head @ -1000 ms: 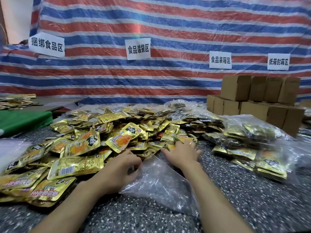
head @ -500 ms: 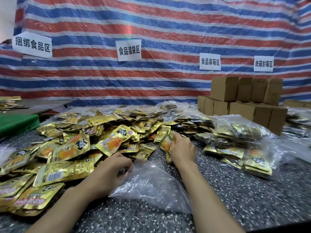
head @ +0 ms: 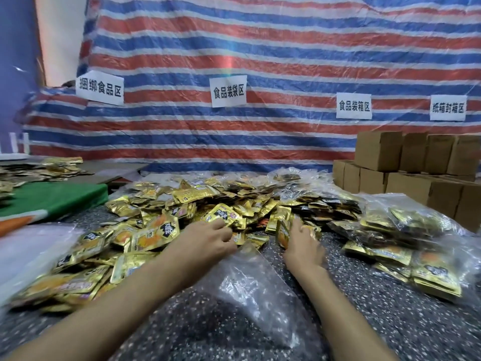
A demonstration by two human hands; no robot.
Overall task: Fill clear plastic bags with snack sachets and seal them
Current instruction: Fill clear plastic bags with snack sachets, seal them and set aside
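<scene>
right hand point(head: 303, 243) has plucked a sachet point(head: 283, 231) just beyond the bag point(head: 255, 287), ready to load; left hand point(head: 208, 241) pinches the bag's mouth.

Left hand point(head: 208, 242) now farther forward, against the sachet pile point(head: 156, 230).

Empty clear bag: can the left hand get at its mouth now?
Probably yes: left hand sits at the far edge of the clear bag, nothing lies on it, and the right hand grips a sachet off to one side.
</scene>
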